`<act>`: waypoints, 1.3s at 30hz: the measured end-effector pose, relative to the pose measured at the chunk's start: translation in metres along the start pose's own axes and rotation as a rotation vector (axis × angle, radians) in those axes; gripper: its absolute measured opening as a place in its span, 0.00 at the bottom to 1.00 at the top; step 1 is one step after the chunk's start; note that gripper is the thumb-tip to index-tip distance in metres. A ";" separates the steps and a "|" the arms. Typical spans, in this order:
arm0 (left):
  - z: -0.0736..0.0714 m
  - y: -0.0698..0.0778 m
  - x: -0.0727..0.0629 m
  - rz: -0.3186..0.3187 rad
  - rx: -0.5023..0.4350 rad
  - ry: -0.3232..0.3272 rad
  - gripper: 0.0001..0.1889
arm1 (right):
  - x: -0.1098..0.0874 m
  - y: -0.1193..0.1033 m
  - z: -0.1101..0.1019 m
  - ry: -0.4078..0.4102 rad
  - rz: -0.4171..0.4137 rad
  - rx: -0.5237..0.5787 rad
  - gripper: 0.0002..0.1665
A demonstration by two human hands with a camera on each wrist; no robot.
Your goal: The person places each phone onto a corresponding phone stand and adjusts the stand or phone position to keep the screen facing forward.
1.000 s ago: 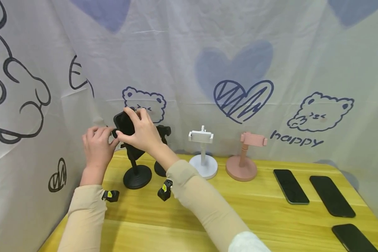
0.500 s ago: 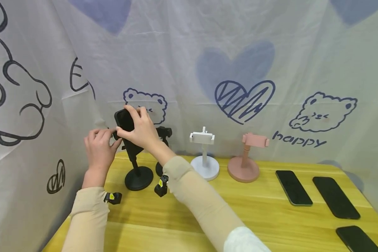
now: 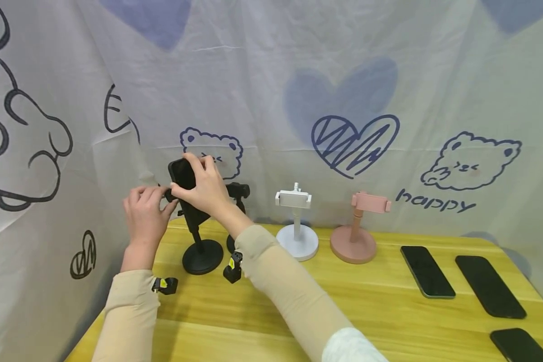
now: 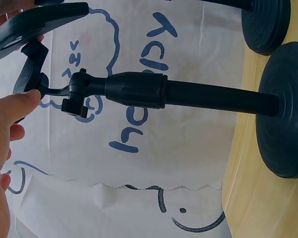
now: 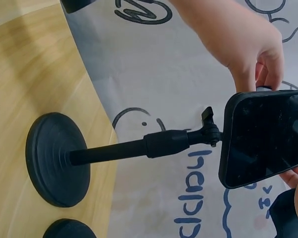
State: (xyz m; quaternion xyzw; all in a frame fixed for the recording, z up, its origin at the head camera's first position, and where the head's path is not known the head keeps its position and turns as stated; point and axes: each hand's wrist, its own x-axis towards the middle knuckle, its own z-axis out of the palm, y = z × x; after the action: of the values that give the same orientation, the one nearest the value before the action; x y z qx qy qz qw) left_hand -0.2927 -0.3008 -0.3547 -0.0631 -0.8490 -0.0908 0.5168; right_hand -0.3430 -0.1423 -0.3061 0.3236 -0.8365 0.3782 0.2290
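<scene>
At the left of the table stands a black phone stand [image 3: 202,257] with a round base and an upright post. My left hand [image 3: 146,213] pinches the clamp [image 4: 32,74] at the stand's top with thumb and fingers. A black phone [image 5: 265,136] is at the clamp, tilted, its screen toward me. My right hand [image 3: 206,186] grips the phone by its edges, thumb on the near side and fingers over the top. In the left wrist view, part of the clamp stands off behind the phone; how far the phone sits in it cannot be told.
Close behind stands a second black phone stand [image 3: 238,190]. Farther right are a white phone stand [image 3: 297,244] and a pink one [image 3: 353,245]. Three dark phones, one nearer [image 3: 427,271], one farther right [image 3: 490,286] and one at the front [image 3: 520,344], lie on the wooden table [image 3: 344,301].
The head view has shifted slightly, so the stands and phones appear a little farther right. Both hands keep their hold on the clamp and the phone.
</scene>
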 end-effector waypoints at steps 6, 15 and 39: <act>0.000 0.000 0.000 -0.005 -0.002 0.004 0.17 | -0.001 -0.003 0.001 0.003 -0.046 -0.018 0.42; 0.000 0.001 0.002 -0.005 -0.013 -0.012 0.17 | 0.000 -0.005 0.002 0.034 -0.032 0.013 0.41; 0.000 -0.004 -0.002 0.068 -0.034 0.056 0.15 | 0.004 -0.008 0.011 -0.013 -0.063 -0.071 0.42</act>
State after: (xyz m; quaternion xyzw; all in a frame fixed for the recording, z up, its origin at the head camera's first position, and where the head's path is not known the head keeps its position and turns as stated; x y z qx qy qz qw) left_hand -0.2926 -0.3050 -0.3567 -0.0980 -0.8298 -0.0891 0.5421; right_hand -0.3414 -0.1566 -0.3063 0.3439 -0.8403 0.3388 0.2465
